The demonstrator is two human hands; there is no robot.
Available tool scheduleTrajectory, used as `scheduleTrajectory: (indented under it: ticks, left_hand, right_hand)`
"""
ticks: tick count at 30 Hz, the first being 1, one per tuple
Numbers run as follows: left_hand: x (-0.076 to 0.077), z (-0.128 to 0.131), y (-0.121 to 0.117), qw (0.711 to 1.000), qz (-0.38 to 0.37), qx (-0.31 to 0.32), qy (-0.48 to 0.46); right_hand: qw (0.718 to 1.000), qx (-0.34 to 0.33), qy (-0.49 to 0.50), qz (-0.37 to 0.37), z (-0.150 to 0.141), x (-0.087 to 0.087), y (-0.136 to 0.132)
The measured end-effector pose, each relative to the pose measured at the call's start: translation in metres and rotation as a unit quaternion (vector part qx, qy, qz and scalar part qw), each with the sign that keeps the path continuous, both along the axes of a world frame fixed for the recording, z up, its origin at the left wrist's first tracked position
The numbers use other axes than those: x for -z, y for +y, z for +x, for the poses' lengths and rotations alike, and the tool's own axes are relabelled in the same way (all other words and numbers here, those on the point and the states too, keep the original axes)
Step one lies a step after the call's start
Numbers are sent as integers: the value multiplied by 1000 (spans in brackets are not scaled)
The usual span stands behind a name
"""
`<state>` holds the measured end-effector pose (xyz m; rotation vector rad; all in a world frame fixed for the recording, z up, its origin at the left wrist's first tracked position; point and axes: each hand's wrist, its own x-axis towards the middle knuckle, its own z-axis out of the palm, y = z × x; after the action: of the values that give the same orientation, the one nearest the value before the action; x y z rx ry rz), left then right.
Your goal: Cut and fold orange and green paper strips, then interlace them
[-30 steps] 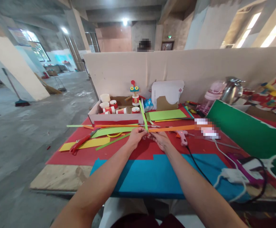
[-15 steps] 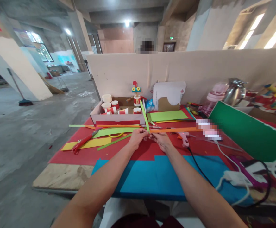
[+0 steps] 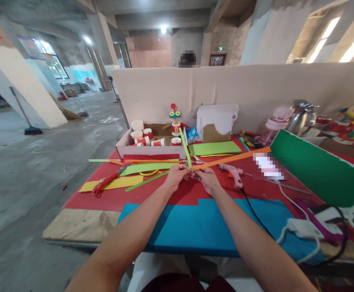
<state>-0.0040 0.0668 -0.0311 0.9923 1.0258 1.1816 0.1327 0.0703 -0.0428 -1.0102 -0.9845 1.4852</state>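
Above the red sheet, my left hand [image 3: 178,177] and my right hand [image 3: 208,179] meet with fingers pinched together. Between them a green paper strip [image 3: 185,147] rises away from me, and an orange paper strip [image 3: 234,159] runs out to the right. The two strips join at my fingertips, at roughly a right angle. Which fingers press on which strip is partly hidden. To the right of my right hand lies a pink hot glue gun [image 3: 233,173]. Red-handled scissors [image 3: 108,182] rest on paper pieces left of my left hand.
A box [image 3: 151,152] with several paper cups and a spring-armed cup figure [image 3: 175,121] stands behind. Green paper [image 3: 215,149] lies beyond my hands. At right are a green panel [image 3: 320,178], a power strip [image 3: 306,228] with cables and a metal jug [image 3: 303,117].
The free end of the orange strip has swung up and away from me, so it now slants upward to the right. My hands stay in nearly the same place.
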Motion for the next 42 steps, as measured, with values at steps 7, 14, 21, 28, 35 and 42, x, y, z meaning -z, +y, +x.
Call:
scheduleTrajectory:
  ticks: [7,14,21,28,35,42]
  left_hand:
    - [0,0,-1,1000,2,1,-4]
    - [1,1,-1,1000,-2,3,0]
    - [-2,2,-2,1000,-8,10,10]
    - [-6,5,-7,999,16,28,-4]
    - [-3,3,-3,999,29,-30,-5]
    - [-3,2,-3,996,62,-47,40]
  right_hand:
    - [1000,1,-15,12,0,-7,-5]
    - [999,29,-32,22,-3,-9,-7]
    - [996,65,-46,42,-2,-9,-6]
    - [994,90,-44,47,-2,-9,-5]
    - [996,61,-43,45,-4,-13,-8]
    - [998,38,-46,30,0,-13,-6]
